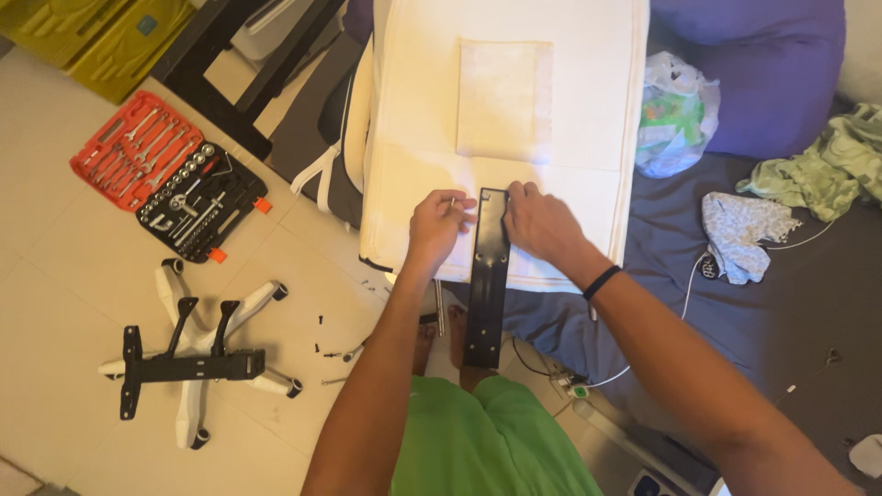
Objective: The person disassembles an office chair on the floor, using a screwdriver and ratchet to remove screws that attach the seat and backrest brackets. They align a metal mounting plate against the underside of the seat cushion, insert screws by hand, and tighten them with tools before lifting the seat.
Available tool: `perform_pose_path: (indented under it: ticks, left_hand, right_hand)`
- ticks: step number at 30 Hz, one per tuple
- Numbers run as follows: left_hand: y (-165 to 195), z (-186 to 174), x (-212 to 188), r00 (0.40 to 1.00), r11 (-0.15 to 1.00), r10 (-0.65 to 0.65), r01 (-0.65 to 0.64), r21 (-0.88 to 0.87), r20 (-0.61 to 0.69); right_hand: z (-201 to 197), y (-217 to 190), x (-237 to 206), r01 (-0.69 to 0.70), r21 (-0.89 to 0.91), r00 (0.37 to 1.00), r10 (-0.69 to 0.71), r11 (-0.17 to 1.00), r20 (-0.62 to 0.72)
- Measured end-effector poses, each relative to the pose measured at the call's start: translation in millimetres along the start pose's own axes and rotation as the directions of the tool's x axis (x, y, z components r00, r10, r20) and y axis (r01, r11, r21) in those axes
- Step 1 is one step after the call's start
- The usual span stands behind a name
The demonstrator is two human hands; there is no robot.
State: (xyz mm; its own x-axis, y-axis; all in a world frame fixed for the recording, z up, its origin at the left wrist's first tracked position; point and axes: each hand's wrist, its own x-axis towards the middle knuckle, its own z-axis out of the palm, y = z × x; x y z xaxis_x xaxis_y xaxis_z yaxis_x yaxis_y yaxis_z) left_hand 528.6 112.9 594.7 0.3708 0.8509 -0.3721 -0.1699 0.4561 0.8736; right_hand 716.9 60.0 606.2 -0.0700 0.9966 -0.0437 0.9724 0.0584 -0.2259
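A long black metal bracket [487, 276] lies with its far end on a white padded chair part [505, 119] and its near end hanging toward me. My left hand [437, 225] pinches a small screw or bolt at the bracket's upper left edge. On the bracket's upper right edge, my right hand [542, 223], with a black band on its wrist, presses its fingertips down. Both hands touch the top end of the bracket.
An open red-and-black socket and wrench set [170, 179] lies on the tiled floor at left. A white chair base with a black plate [188, 363] lies lower left, with loose screws [331, 349] nearby. A plastic bag [675, 115], cloths and cables sit on the dark bed at right.
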Motion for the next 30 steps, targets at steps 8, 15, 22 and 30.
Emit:
perform_pose_path:
  ticks: [8,15,22,30]
  left_hand:
    - [-4.1,-13.7,-12.0,0.985,0.939,-0.060,0.110,-0.325,0.162]
    - [2.8,-18.2,-18.2,0.984,0.926,-0.084,0.136,-0.352,0.160]
    - [3.7,-22.8,-17.4,0.986,0.931,-0.089,0.133,-0.340,0.142]
    - [4.2,-18.4,-17.3,0.987,0.940,-0.096,0.132,-0.314,0.127]
  right_hand:
    - [1.8,6.0,6.8,-0.021,-0.147,1.000,0.018,0.989,-0.021]
    - [6.1,-2.6,7.8,-0.100,-0.213,0.988,0.122,0.972,0.093]
    - [9.3,-0.2,5.7,-0.005,-0.137,0.995,-0.008,0.991,-0.098]
    - [8.9,1.7,3.3,0.041,-0.167,0.986,-0.066,0.985,-0.151]
